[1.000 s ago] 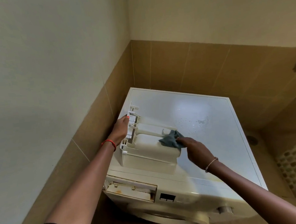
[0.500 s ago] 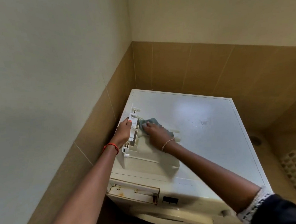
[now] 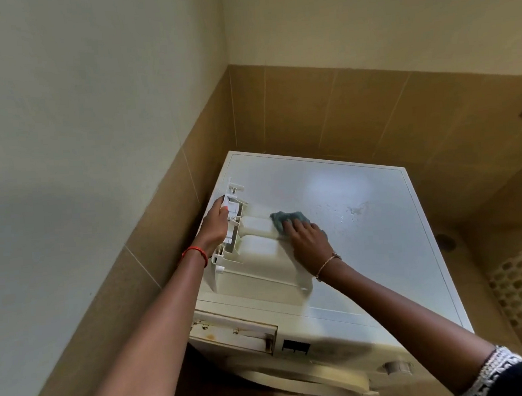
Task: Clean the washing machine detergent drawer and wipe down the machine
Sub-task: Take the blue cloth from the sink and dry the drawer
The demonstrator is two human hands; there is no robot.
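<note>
Drawer slot [image 3: 235, 331] in the machine front gapes empty, rust-stained at the left end; needs its own wipe later. Above it, the detergent drawer [image 3: 257, 256] lies out on the washing machine top [image 3: 381, 251], near the left edge. Left hand [image 3: 216, 224] clamps the drawer's latch end; keep that brace so scrubbing won't skate it. Right hand [image 3: 307, 236], fingers flat and together, presses the grey-blue cloth [image 3: 287, 219] on the drawer's far right edge. Short firm strokes, work the seams. Water spots [image 3: 352, 211] beyond: wipe after.
</note>
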